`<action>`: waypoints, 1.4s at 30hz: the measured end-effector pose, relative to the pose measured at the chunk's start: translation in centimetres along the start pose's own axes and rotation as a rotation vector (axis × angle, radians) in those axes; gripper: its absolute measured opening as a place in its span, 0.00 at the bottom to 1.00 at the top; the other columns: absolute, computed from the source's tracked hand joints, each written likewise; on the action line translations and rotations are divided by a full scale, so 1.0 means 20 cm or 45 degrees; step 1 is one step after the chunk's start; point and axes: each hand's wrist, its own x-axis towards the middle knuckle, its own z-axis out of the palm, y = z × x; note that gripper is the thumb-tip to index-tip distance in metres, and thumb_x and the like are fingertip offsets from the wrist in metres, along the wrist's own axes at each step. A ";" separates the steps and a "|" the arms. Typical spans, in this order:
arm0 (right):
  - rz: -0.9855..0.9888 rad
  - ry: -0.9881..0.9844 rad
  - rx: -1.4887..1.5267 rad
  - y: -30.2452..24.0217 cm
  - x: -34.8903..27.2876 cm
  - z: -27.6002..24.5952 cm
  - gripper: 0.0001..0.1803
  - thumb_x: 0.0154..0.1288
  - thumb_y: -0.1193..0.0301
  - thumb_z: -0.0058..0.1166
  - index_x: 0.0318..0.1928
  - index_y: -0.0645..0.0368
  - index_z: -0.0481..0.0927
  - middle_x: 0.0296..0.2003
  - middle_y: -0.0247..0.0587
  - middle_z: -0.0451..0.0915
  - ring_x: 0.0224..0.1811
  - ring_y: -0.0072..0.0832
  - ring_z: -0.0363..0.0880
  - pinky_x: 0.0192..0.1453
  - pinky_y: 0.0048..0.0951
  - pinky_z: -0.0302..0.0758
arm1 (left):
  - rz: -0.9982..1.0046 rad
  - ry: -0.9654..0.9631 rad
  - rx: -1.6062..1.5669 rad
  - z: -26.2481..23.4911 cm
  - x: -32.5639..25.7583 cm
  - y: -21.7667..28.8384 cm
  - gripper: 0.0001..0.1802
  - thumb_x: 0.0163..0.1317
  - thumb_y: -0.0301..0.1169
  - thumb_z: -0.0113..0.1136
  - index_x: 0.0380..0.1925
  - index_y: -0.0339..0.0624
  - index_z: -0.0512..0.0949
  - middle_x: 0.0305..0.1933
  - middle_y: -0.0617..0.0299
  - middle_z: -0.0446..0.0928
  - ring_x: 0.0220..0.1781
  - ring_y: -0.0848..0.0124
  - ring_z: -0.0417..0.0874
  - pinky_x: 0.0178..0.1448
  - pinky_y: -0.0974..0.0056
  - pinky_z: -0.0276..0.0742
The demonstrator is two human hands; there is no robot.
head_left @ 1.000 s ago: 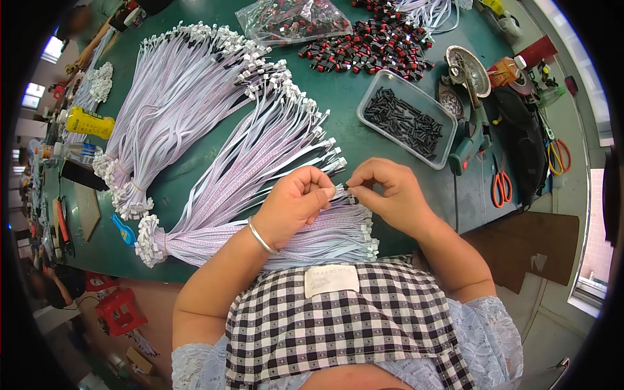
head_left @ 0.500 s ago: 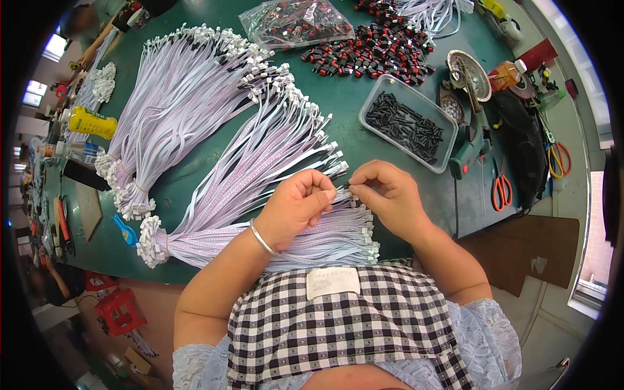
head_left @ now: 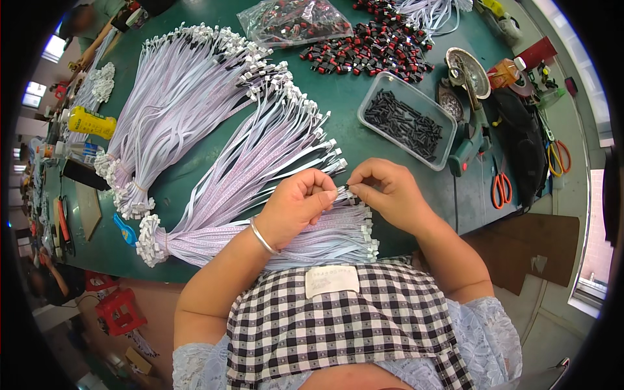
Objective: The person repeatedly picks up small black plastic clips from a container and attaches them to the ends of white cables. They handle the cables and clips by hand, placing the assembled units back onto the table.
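Note:
Over the near bundle of flat white cables (head_left: pixel 305 242), my left hand (head_left: pixel 300 200) is closed in a pinch on the end of one flat cable. Its thumb and forefinger hide most of that end. My right hand (head_left: pixel 385 194) is pinched just beside it, fingertips almost meeting the left ones. A tiny whitish end piece (head_left: pixel 344 191) shows between the two hands. What the right fingers grip is too small to make out. White connectors cap the cable ends, and the bundle is gathered at its left end.
Two larger cable bundles (head_left: pixel 175 110) lie behind on the green table. A clear tub (head_left: pixel 372 136) holds short black tubes. Behind it are a heap of red-and-black parts (head_left: pixel 364 52) and a plastic bag (head_left: pixel 292 25). Orange-handled scissors (head_left: pixel 501 190) and a green tool (head_left: pixel 469 151) lie right.
My right hand has edged slightly up, and its fingertips remain beside the left ones. The left hand keeps its pinch in nearly the same place.

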 end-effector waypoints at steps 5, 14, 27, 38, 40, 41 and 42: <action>-0.141 -0.094 -0.178 -0.02 0.02 -0.01 0.05 0.54 0.79 0.57 0.33 0.62 0.77 0.30 0.37 0.77 0.29 0.23 0.76 0.35 0.24 0.73 | -0.021 -0.008 0.089 0.01 0.00 0.01 0.06 0.60 0.26 0.57 0.37 0.39 0.73 0.27 0.69 0.72 0.21 0.84 0.66 0.23 0.79 0.61; -0.029 -0.179 -0.014 -0.02 0.04 0.00 0.07 0.54 0.79 0.56 0.36 0.60 0.77 0.29 0.35 0.78 0.30 0.21 0.76 0.35 0.24 0.72 | 0.052 -0.103 0.244 -0.05 -0.03 0.02 0.16 0.56 0.21 0.58 0.45 0.36 0.71 0.31 0.68 0.73 0.28 0.85 0.70 0.32 0.78 0.68; -0.374 -0.018 -0.337 -0.07 0.05 0.01 0.13 0.50 0.79 0.60 0.40 0.60 0.79 0.38 0.38 0.80 0.41 0.31 0.78 0.48 0.30 0.73 | 0.362 0.291 0.719 0.00 -0.01 0.01 0.12 0.53 0.18 0.59 0.38 0.38 0.73 0.31 0.65 0.75 0.32 0.78 0.75 0.36 0.74 0.72; -0.259 1.472 -1.033 0.01 -0.24 -1.20 0.09 0.62 0.71 0.53 0.41 0.59 0.80 0.38 0.41 0.80 0.38 0.32 0.79 0.43 0.29 0.74 | 0.992 0.378 1.576 0.01 0.05 0.00 0.08 0.47 0.22 0.61 0.28 0.42 0.75 0.32 0.59 0.74 0.36 0.59 0.72 0.42 0.59 0.66; -0.102 1.554 -1.174 0.17 -0.35 -1.69 0.11 0.62 0.69 0.54 0.44 0.58 0.80 0.42 0.44 0.80 0.45 0.38 0.79 0.48 0.34 0.73 | 1.021 0.393 1.565 0.02 0.03 0.02 0.07 0.48 0.21 0.61 0.28 0.41 0.74 0.32 0.59 0.74 0.36 0.59 0.72 0.42 0.59 0.67; 0.163 1.512 -1.397 0.25 -0.42 -1.92 0.15 0.59 0.70 0.55 0.48 0.57 0.77 0.47 0.46 0.78 0.50 0.40 0.76 0.52 0.36 0.72 | 1.021 0.385 1.571 0.02 0.03 0.02 0.07 0.48 0.21 0.61 0.28 0.41 0.74 0.32 0.59 0.74 0.36 0.59 0.72 0.42 0.59 0.67; 0.435 1.455 -1.620 0.29 -0.50 -2.09 0.20 0.57 0.70 0.57 0.52 0.56 0.75 0.51 0.48 0.76 0.55 0.43 0.74 0.56 0.38 0.70 | 1.025 0.374 1.568 0.02 0.03 0.03 0.07 0.48 0.21 0.60 0.28 0.41 0.74 0.32 0.58 0.74 0.36 0.59 0.72 0.42 0.59 0.67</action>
